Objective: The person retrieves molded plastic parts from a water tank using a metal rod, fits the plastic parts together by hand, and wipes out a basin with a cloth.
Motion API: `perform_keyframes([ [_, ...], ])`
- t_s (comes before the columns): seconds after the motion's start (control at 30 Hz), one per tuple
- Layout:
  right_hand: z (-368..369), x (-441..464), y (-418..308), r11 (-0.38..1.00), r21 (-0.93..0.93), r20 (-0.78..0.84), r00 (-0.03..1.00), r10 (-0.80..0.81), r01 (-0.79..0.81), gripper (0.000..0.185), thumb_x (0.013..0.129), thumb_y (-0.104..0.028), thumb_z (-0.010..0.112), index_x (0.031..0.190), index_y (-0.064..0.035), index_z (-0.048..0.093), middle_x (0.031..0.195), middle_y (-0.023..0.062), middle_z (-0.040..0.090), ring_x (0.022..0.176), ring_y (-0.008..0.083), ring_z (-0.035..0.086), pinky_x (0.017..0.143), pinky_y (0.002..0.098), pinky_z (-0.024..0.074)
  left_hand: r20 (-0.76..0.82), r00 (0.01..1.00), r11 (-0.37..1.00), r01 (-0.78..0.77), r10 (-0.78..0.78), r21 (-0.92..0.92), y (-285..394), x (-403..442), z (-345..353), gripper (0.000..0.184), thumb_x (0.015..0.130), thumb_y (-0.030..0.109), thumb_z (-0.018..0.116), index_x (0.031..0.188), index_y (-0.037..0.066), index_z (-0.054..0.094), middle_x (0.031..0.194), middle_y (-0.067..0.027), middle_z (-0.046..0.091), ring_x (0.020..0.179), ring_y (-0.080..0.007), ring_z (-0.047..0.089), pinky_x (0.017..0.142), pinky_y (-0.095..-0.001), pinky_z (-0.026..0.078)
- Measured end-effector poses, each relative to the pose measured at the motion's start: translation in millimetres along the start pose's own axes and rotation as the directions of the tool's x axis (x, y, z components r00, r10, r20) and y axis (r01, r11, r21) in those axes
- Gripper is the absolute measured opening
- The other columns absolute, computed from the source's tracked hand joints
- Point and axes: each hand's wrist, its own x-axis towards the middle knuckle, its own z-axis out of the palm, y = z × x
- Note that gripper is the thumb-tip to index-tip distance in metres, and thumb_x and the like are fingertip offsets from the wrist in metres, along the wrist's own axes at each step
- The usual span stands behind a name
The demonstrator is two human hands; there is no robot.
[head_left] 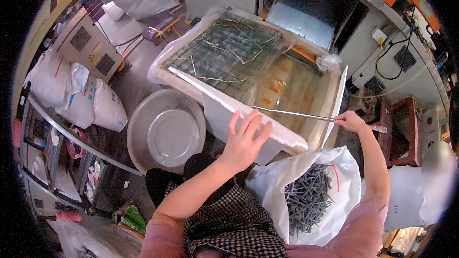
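Note:
My right hand (351, 121) is closed around a thin metal rod (291, 113). The rod reaches left over the shallow water of a white-walled tank (330, 110), its pale handle end sticking out behind my hand. My left hand (246, 141) has its fingers spread at the upper edge of a white foam board (282, 138) along the tank's near side; whether it presses on the board I cannot tell. Green netting (224, 50) with pale strips on it covers the tank's far left part. Close below my hands, a white sack (351, 172) holds many grey plastic pieces (308, 200).
A large round basin (138, 134) stands on the floor left of the tank. Filled sacks (107, 107) and a metal rack (81, 145) are further left. Behind the tank is a machine with a sloping metal chute (299, 21). A reddish metal frame (406, 134) stands at right.

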Motion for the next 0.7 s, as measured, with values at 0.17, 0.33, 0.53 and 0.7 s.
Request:
perform_keyframes([
  [0.17, -34, -23, -29, 0.943, -0.33, -0.162, 0.987, -0.008, -0.047, 0.027, 0.076, -0.036, 0.068, 0.099, -0.0221, 0.07, 0.092, 0.0114, 0.067, 0.087, 0.0299, 0.064, 0.08, 0.0403, 0.0504, 0.056, 0.997, 0.993, 0.037, -0.044, 0.116, 4, 16, -18, 0.074, 0.072, 0.014, 0.069, 0.137, 0.016, 0.037, 0.144, -0.0259, 0.019, 0.134, -0.0405, 0.021, 0.103, -0.0583, 0.015],
  [0.33, -93, -77, -35, 0.913, -0.339, -0.277, 0.952, 0.133, -0.226, 0.029, 0.069, -0.039, 0.073, 0.095, -0.0264, 0.071, 0.091, 0.0089, 0.068, 0.085, 0.0294, 0.064, 0.078, 0.0412, 0.0513, -0.034, 0.994, 0.988, 0.111, -0.108, 0.111, -5, -6, -39, 0.074, 0.072, 0.02, 0.071, 0.137, 0.013, 0.036, 0.144, -0.0253, 0.017, 0.134, -0.0427, 0.017, 0.103, -0.0598, 0.015],
  [0.53, -118, -132, 4, 0.954, -0.137, -0.374, 0.906, 0.199, -0.266, 0.024, 0.071, -0.025, 0.072, 0.092, -0.0144, 0.072, 0.071, 0.0094, 0.066, 0.065, 0.0219, 0.063, 0.064, 0.0348, 0.049, 0.048, 0.955, 0.944, 0.279, -0.291, 0.177, -34, -69, -58, 0.071, 0.072, 0.017, 0.071, 0.134, 0.008, 0.038, 0.143, -0.0243, 0.018, 0.134, -0.0419, 0.017, 0.103, -0.0592, 0.016],
  [0.7, -79, -112, 36, 0.973, 0.215, -0.245, 0.96, 0.139, -0.087, 0.022, 0.081, -0.019, 0.065, 0.094, -0.0019, 0.069, 0.06, -0.0015, 0.055, 0.055, 0.007, 0.048, 0.051, 0.0266, 0.0399, 0.056, 0.938, 0.924, 0.326, -0.343, 0.199, -39, -102, -71, 0.068, 0.072, 0.014, 0.071, 0.131, 0.002, 0.039, 0.14, -0.0264, 0.019, 0.132, -0.0435, 0.018, 0.101, -0.0617, 0.019],
])
